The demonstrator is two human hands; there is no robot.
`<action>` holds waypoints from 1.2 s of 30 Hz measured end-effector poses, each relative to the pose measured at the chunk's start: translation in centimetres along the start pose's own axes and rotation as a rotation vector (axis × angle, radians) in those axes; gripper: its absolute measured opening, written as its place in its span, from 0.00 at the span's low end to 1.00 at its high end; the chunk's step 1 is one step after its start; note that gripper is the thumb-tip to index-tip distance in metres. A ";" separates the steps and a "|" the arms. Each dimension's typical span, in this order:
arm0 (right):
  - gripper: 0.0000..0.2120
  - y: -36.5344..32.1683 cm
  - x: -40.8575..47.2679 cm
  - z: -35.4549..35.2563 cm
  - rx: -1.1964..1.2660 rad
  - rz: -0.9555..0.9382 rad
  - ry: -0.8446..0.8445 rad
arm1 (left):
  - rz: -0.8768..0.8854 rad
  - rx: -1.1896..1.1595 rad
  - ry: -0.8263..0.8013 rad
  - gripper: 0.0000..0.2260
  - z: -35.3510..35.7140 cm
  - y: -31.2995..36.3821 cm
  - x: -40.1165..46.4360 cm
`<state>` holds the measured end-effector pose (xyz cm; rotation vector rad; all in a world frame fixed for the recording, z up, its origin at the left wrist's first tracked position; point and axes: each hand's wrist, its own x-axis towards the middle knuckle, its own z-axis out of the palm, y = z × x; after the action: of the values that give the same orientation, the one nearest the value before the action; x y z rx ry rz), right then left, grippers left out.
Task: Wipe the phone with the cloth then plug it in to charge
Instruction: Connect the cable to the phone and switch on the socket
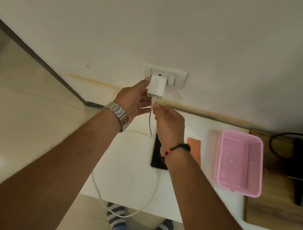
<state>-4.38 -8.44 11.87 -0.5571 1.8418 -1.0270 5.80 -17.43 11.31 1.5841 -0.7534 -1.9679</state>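
The left hand [133, 97] grips the white charger [156, 88] seated in the wall socket [177, 80], while the right hand [169, 120] pinches the cable [150, 122] at its base. Below, the phone [156, 153] lies on the white table [130, 178] beside the orange cloth [194, 143]. Wiping looks done; whether the cable's other end reaches the phone I can't tell.

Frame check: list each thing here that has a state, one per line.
Charger adapter: in the wall socket.
White cable: plugged into the adapter; phone end hidden.
Phone: flat on the white table, screen dark.
Orange cloth: lying beside the phone.
Pink basket: upright, empty.
Left hand: holds the adapter.
Right hand: pinches the cable.
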 end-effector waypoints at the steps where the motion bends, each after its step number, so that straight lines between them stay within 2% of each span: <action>1: 0.15 -0.5 0.3 0.4 -0.001 0.030 0.007 | 0.009 0.011 -0.009 0.24 0.3 0.3 0.1; 7: 0.19 -0.8 1.1 1.6 0.032 0.150 -0.026 | 0.019 0.070 0.024 0.19 0.9 0.5 0.8; 11: 0.14 -1.0 1.3 1.7 0.083 0.164 0.001 | 0.034 0.084 0.024 0.18 0.9 0.7 0.7; 16: 0.05 -1.7 1.9 1.7 0.116 0.213 -0.044 | 0.050 0.087 0.034 0.17 1.1 0.5 0.7; 20: 0.02 -1.8 2.2 1.8 0.126 0.235 -0.023 | 0.057 0.069 0.042 0.14 1.0 0.3 0.7; 26: 0.08 -1.3 2.0 1.7 0.066 0.172 -0.017 | 0.029 0.067 0.035 0.18 1.0 0.6 0.4; 29: 0.14 -1.1 1.3 1.1 0.017 0.104 -0.044 | 0.000 0.071 0.014 0.20 0.8 1.0 0.2; 32: 0.09 -0.8 0.9 -0.3 -0.001 0.052 -0.036 | -0.046 0.076 0.012 0.29 0.3 1.3 -0.3; 34: 0.13 -0.6 1.1 -1.5 0.074 0.081 0.014 | -0.063 0.036 0.040 0.32 -0.5 1.0 -0.6; 36: 0.17 -0.6 1.2 -2.5 0.260 0.146 -0.009 | -0.076 -0.004 0.083 0.32 -1.4 0.3 -1.0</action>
<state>-7.16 -8.65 12.28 -0.2674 1.6799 -1.1399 7.39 -17.15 11.94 1.7036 -0.6658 -1.9420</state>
